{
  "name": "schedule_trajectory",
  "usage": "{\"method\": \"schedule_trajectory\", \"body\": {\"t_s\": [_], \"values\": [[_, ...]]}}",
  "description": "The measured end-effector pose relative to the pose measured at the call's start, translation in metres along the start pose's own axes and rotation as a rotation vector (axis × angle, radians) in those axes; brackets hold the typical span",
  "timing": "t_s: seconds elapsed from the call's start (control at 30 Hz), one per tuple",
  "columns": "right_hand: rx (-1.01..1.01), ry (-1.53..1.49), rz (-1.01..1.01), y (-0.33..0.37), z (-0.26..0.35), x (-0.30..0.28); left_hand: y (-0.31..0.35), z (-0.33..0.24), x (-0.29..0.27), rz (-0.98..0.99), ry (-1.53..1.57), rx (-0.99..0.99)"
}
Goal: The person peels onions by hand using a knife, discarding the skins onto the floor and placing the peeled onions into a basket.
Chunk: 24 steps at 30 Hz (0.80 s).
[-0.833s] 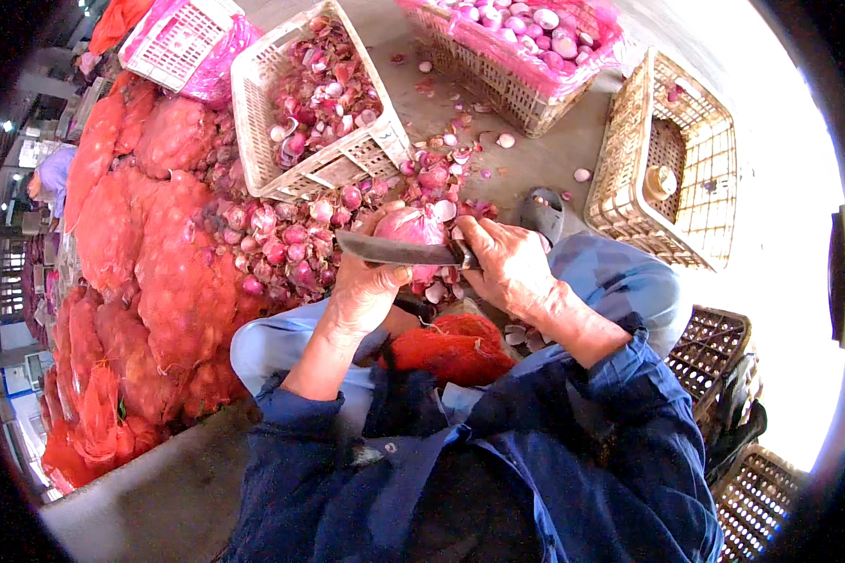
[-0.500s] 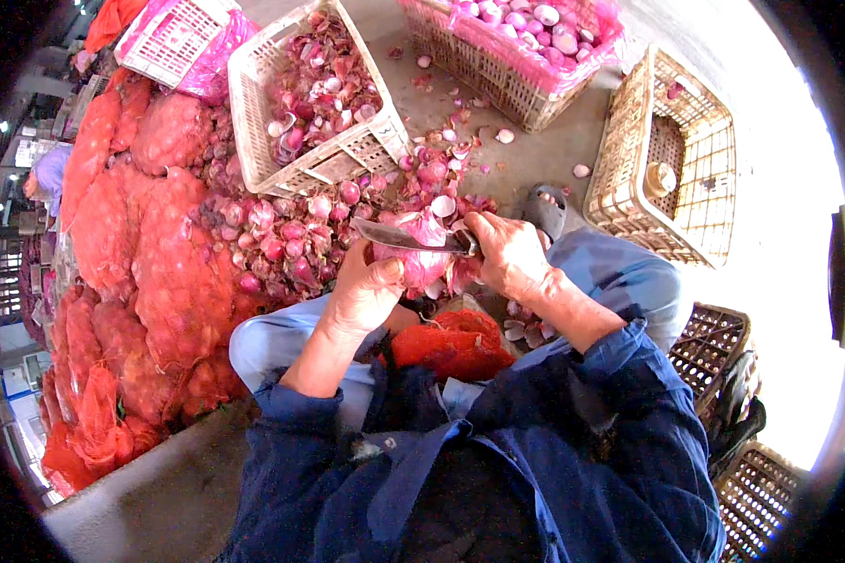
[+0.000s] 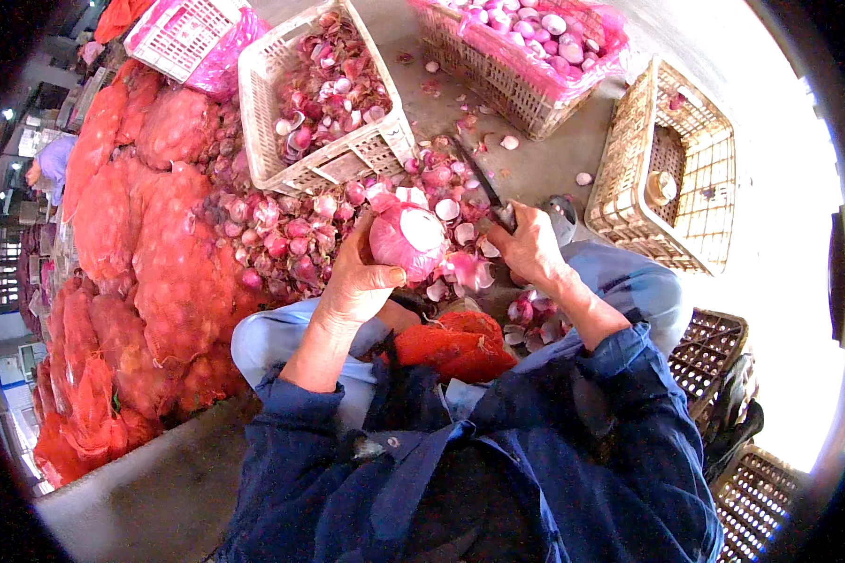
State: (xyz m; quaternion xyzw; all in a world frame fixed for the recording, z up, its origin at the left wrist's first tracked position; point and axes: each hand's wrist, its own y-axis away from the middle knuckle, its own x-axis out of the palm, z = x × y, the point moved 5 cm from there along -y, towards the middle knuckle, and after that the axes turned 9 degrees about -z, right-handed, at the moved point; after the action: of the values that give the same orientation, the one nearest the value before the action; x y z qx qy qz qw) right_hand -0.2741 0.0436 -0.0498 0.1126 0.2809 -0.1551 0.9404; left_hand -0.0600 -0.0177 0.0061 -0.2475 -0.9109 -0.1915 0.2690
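Note:
My left hand (image 3: 355,281) is wrapped round a large red onion (image 3: 406,246), whose pale cut face points up. My right hand (image 3: 528,246) grips a knife (image 3: 480,175) by its dark handle, with the blade slanting away toward the far left and apart from the onion. Just below the blade, a blurred piece of onion skin (image 3: 467,271) hangs or lies over the heap. Beneath both hands spreads a pile of unpeeled red onions and loose skins (image 3: 296,235).
A crate of skins (image 3: 270,150) stands beyond the pile. Behind it to the right is a pink-lined crate (image 3: 498,80) of peeled onions. Another crate (image 3: 620,188) holding a small round object sits at right. Red mesh sacks (image 3: 178,272) crowd the left; red netting (image 3: 455,347) lies between my legs.
The knife has swung off the onion to the right, its blade now pointing away from me. The onion has been turned, showing a white cut face. My right hand has moved slightly right.

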Motion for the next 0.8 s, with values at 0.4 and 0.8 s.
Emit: {"method": "schedule_trajectory", "body": {"t_s": [0.4, 0.8], "values": [[0.303, -1.210, 0.227, 0.031, 0.046, 0.007, -0.005, 0.009, 0.019, 0.061, -0.430, 0.147], [-0.204, -0.482, -0.044, 0.034, 0.056, 0.004, -0.002, 0.042, 0.009, -0.037, 0.059, -0.160]]}}
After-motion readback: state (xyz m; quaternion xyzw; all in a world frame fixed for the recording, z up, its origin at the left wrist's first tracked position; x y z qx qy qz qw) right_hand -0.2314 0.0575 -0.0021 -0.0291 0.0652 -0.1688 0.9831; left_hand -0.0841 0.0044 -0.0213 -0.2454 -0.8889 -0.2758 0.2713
